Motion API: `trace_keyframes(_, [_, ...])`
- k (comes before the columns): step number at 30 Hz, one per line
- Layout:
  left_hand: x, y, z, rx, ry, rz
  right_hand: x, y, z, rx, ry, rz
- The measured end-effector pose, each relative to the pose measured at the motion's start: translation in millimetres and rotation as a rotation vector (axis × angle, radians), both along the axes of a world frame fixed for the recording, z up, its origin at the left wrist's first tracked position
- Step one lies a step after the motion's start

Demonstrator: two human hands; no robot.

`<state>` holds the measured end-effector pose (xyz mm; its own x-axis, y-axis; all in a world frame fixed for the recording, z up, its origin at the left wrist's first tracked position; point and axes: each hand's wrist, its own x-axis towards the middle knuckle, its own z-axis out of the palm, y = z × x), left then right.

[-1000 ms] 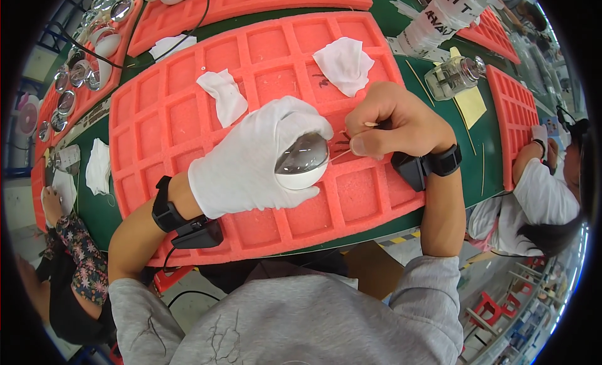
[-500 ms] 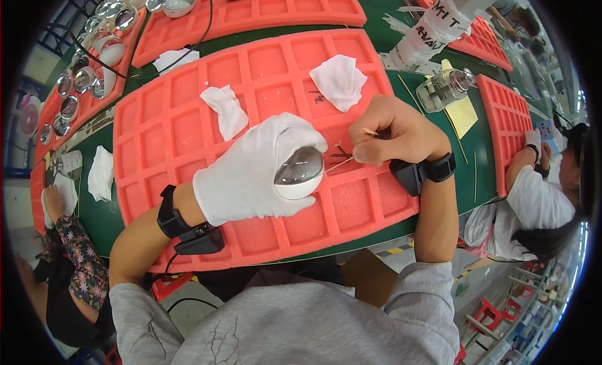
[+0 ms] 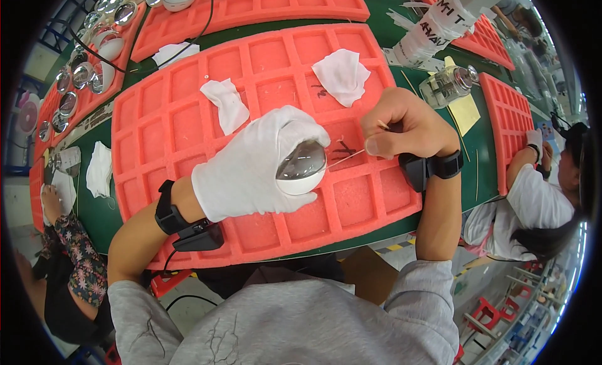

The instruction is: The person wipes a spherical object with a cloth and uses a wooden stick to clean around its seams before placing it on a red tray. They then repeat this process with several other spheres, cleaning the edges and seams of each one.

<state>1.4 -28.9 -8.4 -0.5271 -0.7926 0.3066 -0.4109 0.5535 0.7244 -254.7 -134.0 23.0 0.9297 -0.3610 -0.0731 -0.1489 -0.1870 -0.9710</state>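
Observation:
My left hand [image 3: 254,167], in a white glove, wraps round a small round dome part [image 3: 303,165] with a glossy grey, see-through top and a white base. The dome faces right, above the middle of a red foam tray [image 3: 258,232]. My bare right hand [image 3: 411,123] pinches a thin, light stick [image 3: 347,158] between thumb and fingers. Its far tip points at the dome's rim, at the seam with the white base; whether it touches cannot be made out. Two white cloths, one narrow [image 3: 224,108] and one wider [image 3: 343,76], lie on the tray beyond my hands.
A glass jar [image 3: 446,87] stands on a yellow pad [image 3: 464,117] at the right. Thin sticks lie on the green table [image 3: 467,189]. Foam trays with shiny domes [image 3: 81,76] fill the far left. A wrapped post [image 3: 433,29] rises at the back. Co-workers sit on both sides.
My right hand has shifted slightly right, and more of the stick shows between it and the dome. My left hand keeps its hold on the dome.

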Motion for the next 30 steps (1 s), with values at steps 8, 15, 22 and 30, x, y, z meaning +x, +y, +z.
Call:
trace_keyframes(8, [-1,6,-16,-0.015,0.104,0.031,9,9,-3,-0.017,0.064,0.042])
trace_keyframes(15, [-8,-2,-24,-0.265,0.138,0.075,7,12,12,-0.183,0.248,0.060])
trace_keyframes(22, [-6,0,-24,-0.025,0.237,0.052,39,42,10,-0.519,0.275,-0.320])
trace_keyframes(30, [-10,3,-34,-0.075,0.212,0.108,48,70,30,-0.680,0.498,-0.133])
